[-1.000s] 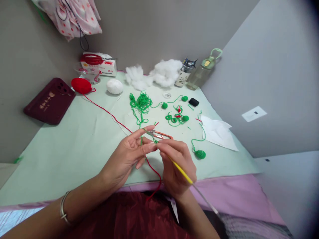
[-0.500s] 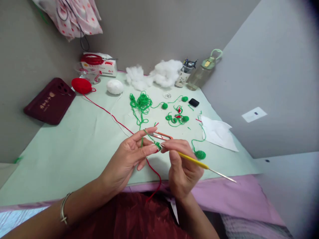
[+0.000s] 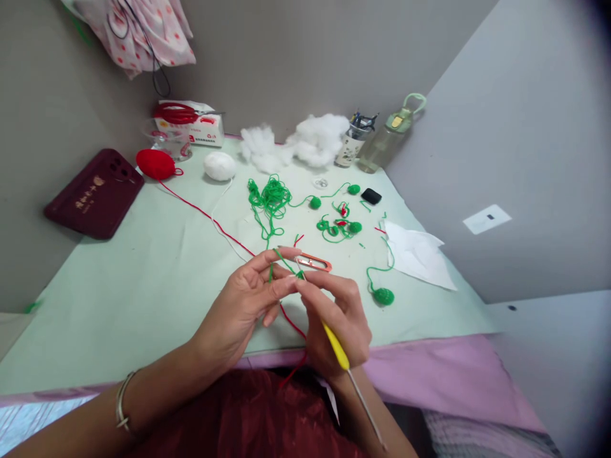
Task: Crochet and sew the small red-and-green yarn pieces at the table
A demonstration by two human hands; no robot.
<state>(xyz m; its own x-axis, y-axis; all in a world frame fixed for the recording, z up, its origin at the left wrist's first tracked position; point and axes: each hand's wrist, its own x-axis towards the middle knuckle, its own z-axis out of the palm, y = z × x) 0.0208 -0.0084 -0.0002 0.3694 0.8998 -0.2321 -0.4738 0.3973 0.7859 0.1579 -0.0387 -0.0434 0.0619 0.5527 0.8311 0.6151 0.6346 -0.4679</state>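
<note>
My left hand (image 3: 243,302) pinches a tiny green crochet piece (image 3: 299,275) between thumb and fingers, with green yarn (image 3: 282,259) running over its index finger. My right hand (image 3: 337,315) grips a yellow-handled crochet hook (image 3: 337,346), its tip at the green piece and its metal tail pointing down toward me. A red yarn strand (image 3: 200,210) runs from the red yarn ball (image 3: 155,164) across the pale green table (image 3: 133,280) and under my hands. An orange thread snip (image 3: 315,261) lies just beyond my fingers.
A loose green yarn tangle (image 3: 270,197), several small green crochet balls (image 3: 383,296), white paper (image 3: 417,254), a white yarn ball (image 3: 220,166), stuffing (image 3: 315,140), a pen cup (image 3: 352,143), a bottle (image 3: 389,137), a dark red phone (image 3: 95,194) and a tissue box (image 3: 200,127) lie about.
My right hand turned the hook: its tail swung from pointing right to pointing down toward me, while the tip stayed at the green piece. My left hand kept its hold.
</note>
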